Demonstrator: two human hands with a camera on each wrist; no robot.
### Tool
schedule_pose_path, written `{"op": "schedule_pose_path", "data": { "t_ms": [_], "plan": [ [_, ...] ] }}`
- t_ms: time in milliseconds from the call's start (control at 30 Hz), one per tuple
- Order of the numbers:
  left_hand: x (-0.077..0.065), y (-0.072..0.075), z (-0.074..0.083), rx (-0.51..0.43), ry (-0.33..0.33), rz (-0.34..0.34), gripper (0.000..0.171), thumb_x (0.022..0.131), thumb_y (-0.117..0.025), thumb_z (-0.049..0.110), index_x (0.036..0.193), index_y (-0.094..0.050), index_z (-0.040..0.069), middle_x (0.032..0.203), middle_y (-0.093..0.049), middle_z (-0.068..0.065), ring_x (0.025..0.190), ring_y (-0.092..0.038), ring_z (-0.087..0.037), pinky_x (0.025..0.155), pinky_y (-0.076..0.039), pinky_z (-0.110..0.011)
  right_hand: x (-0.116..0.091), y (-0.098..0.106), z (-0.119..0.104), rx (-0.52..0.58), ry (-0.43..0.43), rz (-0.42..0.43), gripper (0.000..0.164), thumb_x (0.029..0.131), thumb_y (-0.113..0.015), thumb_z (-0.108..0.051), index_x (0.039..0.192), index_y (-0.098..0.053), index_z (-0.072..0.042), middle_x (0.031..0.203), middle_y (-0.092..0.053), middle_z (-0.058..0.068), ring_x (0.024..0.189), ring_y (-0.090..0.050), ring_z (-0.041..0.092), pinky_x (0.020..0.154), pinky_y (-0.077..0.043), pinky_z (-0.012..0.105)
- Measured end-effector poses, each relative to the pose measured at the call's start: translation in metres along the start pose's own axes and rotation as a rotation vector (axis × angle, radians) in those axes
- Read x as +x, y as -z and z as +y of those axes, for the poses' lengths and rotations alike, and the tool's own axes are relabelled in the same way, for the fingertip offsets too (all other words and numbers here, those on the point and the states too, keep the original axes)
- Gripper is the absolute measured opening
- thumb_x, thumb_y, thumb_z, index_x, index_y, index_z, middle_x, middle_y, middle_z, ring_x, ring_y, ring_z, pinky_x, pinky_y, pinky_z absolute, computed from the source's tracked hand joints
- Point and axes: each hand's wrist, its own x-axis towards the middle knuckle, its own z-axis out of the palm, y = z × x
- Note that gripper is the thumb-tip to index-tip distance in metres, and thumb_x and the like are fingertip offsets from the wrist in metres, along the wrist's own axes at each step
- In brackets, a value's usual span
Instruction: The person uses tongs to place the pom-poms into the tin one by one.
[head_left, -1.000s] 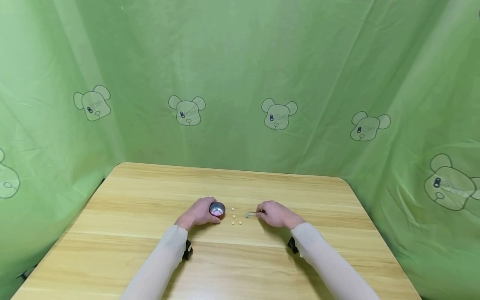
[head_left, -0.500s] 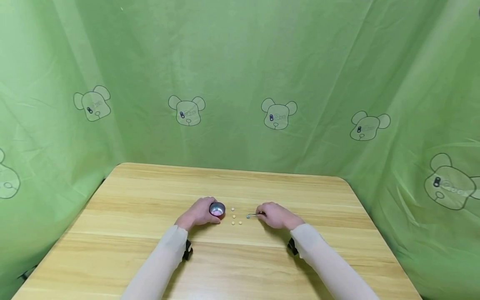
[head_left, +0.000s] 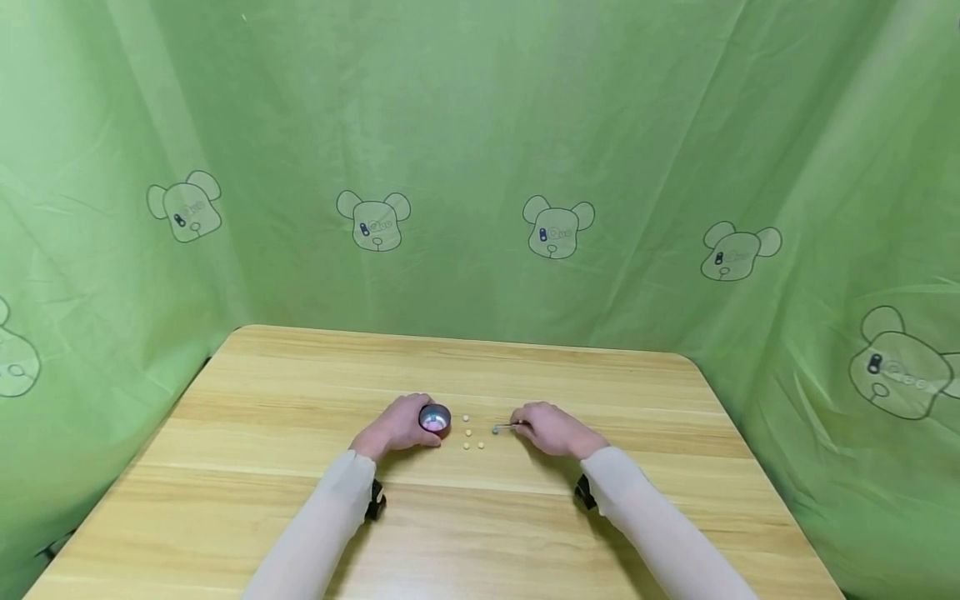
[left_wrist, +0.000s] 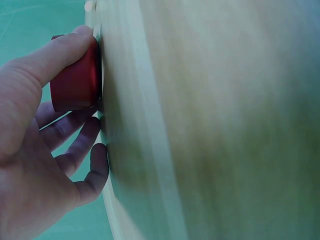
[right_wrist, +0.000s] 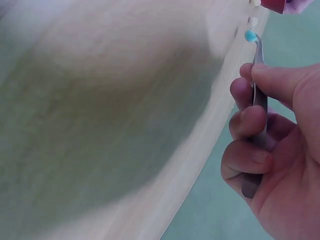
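Note:
At the table's middle, my left hand (head_left: 401, 423) grips a small round tin (left_wrist: 77, 82), red outside and silvery within. Thumb and fingers wrap its sides, and something pink (head_left: 432, 426) lies in the bottom. Opposite it, my right hand (head_left: 555, 429) holds curved metal tweezers (right_wrist: 259, 54), thumb and fingers pressing the arms. A light-blue bead (right_wrist: 250, 35) sits at the tweezer tips, its shadow showing apart from it on the wood in the right wrist view.
Several pale cream beads (head_left: 468, 433) lie loose on the wooden table (head_left: 480, 533) between the tin and the tweezers. Green curtains (head_left: 465, 283) with bear-head prints hang behind the table and along both sides.
The tweezer arms, spread apart around the blue bead a second ago, now look drawn together. Tips and bead have shifted only slightly. The left hand and tin have stayed put.

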Motion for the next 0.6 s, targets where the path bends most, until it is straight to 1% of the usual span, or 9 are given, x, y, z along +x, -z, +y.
{"op": "schedule_pose_path", "data": {
  "t_ms": [267, 433, 600],
  "plan": [
    [0.001, 0.000, 0.000, -0.004, 0.006, 0.003, 0.055, 0.069, -0.084, 0.030, 0.112, -0.058, 0.007, 0.104, -0.061, -0.005, 0.098, -0.056, -0.024, 0.090, -0.044, -0.041, 0.006, 0.004, -0.002, 0.008, 0.026, 0.047, 0.011, 0.095, -0.056, -0.010, 0.100, -0.066, -0.007, 0.088, -0.061, -0.001, 0.079, -0.057, 0.013, 0.072, -0.049, 0.034],
    [0.001, -0.001, 0.000, -0.025, 0.006, 0.010, 0.052, 0.069, -0.085, 0.027, 0.109, -0.059, 0.008, 0.103, -0.062, -0.004, 0.097, -0.057, -0.023, 0.090, -0.044, -0.041, 0.010, 0.008, -0.006, 0.018, 0.042, 0.060, 0.012, 0.095, -0.056, -0.010, 0.099, -0.066, -0.006, 0.087, -0.061, 0.000, 0.078, -0.058, 0.014, 0.072, -0.049, 0.034],
    [0.001, -0.001, 0.000, -0.018, 0.004, 0.007, 0.052, 0.069, -0.085, 0.027, 0.110, -0.059, 0.007, 0.102, -0.062, -0.004, 0.097, -0.056, -0.023, 0.090, -0.044, -0.041, 0.015, 0.011, -0.011, 0.028, 0.045, 0.061, 0.013, 0.095, -0.055, -0.010, 0.101, -0.066, -0.006, 0.088, -0.063, 0.000, 0.081, -0.058, 0.015, 0.073, -0.049, 0.035]
  ]
}}
